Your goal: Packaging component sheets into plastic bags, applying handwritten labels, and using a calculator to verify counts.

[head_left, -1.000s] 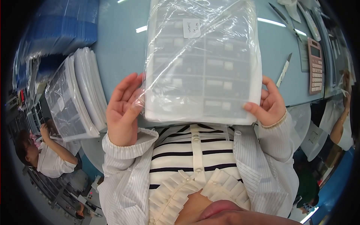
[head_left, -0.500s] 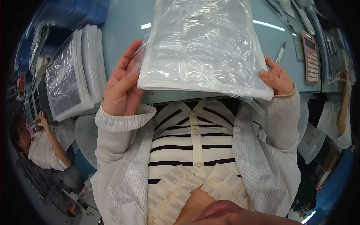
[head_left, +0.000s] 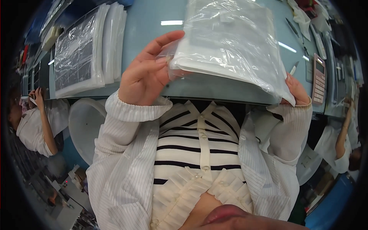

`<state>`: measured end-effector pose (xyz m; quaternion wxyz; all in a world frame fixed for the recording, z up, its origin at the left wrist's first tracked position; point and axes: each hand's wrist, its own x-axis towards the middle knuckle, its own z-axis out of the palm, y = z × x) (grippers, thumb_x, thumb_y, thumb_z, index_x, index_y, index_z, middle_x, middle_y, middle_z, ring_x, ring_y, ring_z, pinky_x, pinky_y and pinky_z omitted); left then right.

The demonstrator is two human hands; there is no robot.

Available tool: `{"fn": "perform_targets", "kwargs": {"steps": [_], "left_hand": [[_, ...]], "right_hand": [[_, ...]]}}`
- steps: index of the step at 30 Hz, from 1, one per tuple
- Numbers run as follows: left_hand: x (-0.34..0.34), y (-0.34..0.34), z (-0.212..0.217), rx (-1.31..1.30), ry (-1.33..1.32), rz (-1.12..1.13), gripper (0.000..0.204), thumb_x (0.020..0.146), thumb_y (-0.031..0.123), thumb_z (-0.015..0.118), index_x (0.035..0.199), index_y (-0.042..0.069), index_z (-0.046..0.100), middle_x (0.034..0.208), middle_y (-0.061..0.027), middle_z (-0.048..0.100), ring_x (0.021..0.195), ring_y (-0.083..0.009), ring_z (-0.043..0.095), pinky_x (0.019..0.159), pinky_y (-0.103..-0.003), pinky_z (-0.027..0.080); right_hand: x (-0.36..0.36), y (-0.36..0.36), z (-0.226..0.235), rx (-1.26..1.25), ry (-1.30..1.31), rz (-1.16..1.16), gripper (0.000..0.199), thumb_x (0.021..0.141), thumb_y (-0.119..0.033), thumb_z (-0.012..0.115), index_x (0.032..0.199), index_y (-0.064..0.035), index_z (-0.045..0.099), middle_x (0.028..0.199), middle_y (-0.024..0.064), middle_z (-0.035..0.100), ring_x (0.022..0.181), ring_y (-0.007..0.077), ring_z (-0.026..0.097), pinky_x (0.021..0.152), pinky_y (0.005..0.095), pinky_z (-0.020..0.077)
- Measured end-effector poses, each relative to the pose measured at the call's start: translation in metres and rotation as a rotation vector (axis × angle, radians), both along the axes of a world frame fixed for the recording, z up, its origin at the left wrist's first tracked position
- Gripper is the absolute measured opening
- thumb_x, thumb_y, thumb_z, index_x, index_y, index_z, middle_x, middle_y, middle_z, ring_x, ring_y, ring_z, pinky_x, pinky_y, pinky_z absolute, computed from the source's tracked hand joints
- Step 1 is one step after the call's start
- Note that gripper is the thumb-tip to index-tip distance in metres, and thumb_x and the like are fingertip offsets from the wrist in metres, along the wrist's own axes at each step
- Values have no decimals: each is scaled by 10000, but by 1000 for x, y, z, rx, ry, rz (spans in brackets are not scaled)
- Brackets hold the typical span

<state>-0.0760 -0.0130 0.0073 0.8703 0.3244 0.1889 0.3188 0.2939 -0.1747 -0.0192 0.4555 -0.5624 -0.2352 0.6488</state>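
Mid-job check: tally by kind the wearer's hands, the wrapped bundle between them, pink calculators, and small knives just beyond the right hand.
Left hand and right hand: 2
Wrapped bundle between them: 1
Pink calculator: 1
Small knife: 1
Total: 5

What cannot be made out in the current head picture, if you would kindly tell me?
In the head view:
Plastic-wrapped bundle: its far end is cut off by the top edge; glare on cloudy plastic obscures its contents.
Right hand: partly hidden behind the bundle's near corner.
Co-worker's hand at left: too small and blurred to tell its grip.
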Motion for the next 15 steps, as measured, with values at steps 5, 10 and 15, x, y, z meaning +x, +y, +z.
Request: {"fn": "perform_targets", "kwargs": {"steps": [5, 10, 15], "left_hand": [[-2, 2, -7, 101, 75, -49, 643, 789, -42, 507, 1414, -11, 362, 1380, -169, 458, 1227, -254, 525, 1037, -386, 430], [6, -3, -8, 388, 311, 80, 568, 783, -122, 476, 1343, -26, 464, 1281, -147, 554, 1158, -216, 570, 941, -308, 488], [12, -2, -21, 858, 634, 271, 527, 766, -98, 567, 1274, 44, 562, 1091, -109, 644, 1002, -170, 621, 842, -275, 509]], "right_hand": [[2, 1, 2, 30, -84, 81, 627, 952, -306, 583, 1423, 37, 350, 1326, 133, 549, 1159, 198, 573, 992, 304, 440], [-15, 3, 19, 11, 49, 19, 740, 876, -194, 684, 1440, 63, 281, 1335, 157, 531, 1190, 219, 559, 1019, 324, 431], [-49, 2, 30, 6, -10, -34, 785, 792, -58, 692, 1434, 74, 260, 1306, 188, 537, 1189, 250, 562, 1020, 350, 438]]}}
